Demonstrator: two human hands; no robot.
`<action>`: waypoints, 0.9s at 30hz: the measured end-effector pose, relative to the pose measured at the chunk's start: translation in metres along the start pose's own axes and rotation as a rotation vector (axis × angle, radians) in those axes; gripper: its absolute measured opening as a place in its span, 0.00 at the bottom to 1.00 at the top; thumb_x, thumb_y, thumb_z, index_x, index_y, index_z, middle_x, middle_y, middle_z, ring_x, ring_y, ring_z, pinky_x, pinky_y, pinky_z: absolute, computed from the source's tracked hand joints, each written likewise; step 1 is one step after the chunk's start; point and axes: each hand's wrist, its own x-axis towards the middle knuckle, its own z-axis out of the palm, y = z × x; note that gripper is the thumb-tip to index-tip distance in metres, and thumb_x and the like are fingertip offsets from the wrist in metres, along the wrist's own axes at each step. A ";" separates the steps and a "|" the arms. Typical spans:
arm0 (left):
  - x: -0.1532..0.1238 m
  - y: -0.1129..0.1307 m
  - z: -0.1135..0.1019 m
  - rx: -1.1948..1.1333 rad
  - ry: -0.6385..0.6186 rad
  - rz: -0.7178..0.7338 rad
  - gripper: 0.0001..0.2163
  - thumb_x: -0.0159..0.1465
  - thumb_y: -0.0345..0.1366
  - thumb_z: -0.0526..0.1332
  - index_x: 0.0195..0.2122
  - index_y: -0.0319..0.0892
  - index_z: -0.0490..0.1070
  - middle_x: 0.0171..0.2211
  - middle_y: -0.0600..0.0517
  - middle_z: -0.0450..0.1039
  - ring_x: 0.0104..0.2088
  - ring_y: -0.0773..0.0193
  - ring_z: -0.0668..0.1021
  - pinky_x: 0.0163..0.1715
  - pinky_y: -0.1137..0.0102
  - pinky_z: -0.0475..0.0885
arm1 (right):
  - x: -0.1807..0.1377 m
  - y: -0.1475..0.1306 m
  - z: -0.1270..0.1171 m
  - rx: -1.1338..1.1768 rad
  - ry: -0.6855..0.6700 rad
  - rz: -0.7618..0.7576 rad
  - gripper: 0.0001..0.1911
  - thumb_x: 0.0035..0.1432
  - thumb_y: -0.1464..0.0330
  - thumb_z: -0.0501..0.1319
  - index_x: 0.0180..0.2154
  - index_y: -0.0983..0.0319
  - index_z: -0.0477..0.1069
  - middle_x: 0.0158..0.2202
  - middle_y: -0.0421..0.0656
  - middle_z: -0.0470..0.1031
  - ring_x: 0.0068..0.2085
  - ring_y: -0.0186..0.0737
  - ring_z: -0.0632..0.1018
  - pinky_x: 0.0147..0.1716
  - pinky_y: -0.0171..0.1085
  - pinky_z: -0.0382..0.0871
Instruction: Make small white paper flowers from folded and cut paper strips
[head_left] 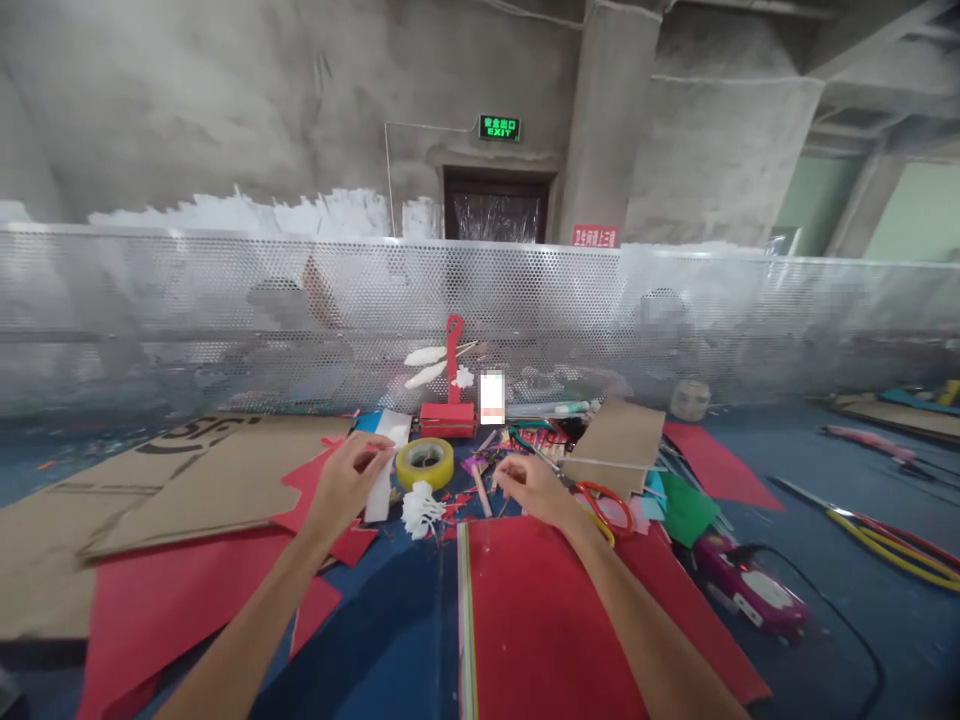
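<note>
My left hand (351,478) is over the left side of the clutter, fingers curled and tips pressed together. Behind its fingertips is a white paper strip (380,490); whether they grip it I cannot tell. My right hand (534,486) makes a pinch beside a pale purple stick (481,490), and whatever is in the pinch is too small to name. Between the hands sit a roll of yellow tape (424,463) and a white paper flower (422,511) with a thin stem. Below my right hand lies a stack of coloured paper, red on top (544,610).
Cardboard (225,480) and red paper sheets (187,600) cover the left. A red stand with white pieces (447,418) is at the back by the perforated metal screen (360,300). To the right are scissors (847,515), a purple corded device (750,585) and a jar (690,400).
</note>
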 end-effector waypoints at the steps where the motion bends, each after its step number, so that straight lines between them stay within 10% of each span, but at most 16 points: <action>1: -0.004 0.007 0.005 -0.083 -0.012 -0.025 0.14 0.64 0.49 0.56 0.41 0.44 0.69 0.35 0.50 0.76 0.35 0.60 0.78 0.32 0.70 0.72 | -0.002 -0.006 0.004 0.127 -0.104 -0.028 0.12 0.63 0.60 0.56 0.37 0.61 0.72 0.29 0.42 0.77 0.30 0.37 0.77 0.29 0.33 0.67; 5: -0.020 0.031 0.030 -0.271 -0.077 0.001 0.14 0.64 0.49 0.57 0.42 0.44 0.70 0.34 0.50 0.77 0.30 0.62 0.77 0.27 0.71 0.71 | -0.009 -0.026 0.022 0.438 -0.251 -0.083 0.16 0.61 0.57 0.60 0.46 0.60 0.70 0.36 0.43 0.78 0.33 0.36 0.77 0.30 0.33 0.69; 14: -0.032 0.027 0.072 -0.465 -0.201 0.235 0.13 0.64 0.43 0.60 0.47 0.43 0.71 0.55 0.43 0.70 0.53 0.56 0.75 0.54 0.61 0.71 | -0.001 -0.018 0.041 0.495 -0.154 -0.004 0.13 0.55 0.61 0.65 0.37 0.63 0.72 0.34 0.44 0.77 0.32 0.36 0.77 0.27 0.32 0.68; 27: -0.035 0.023 0.078 -0.508 -0.196 0.159 0.15 0.61 0.44 0.65 0.46 0.44 0.69 0.54 0.44 0.70 0.53 0.53 0.76 0.46 0.64 0.76 | 0.002 -0.014 0.046 0.525 -0.176 -0.025 0.12 0.52 0.63 0.67 0.35 0.63 0.72 0.30 0.41 0.75 0.30 0.35 0.75 0.27 0.32 0.66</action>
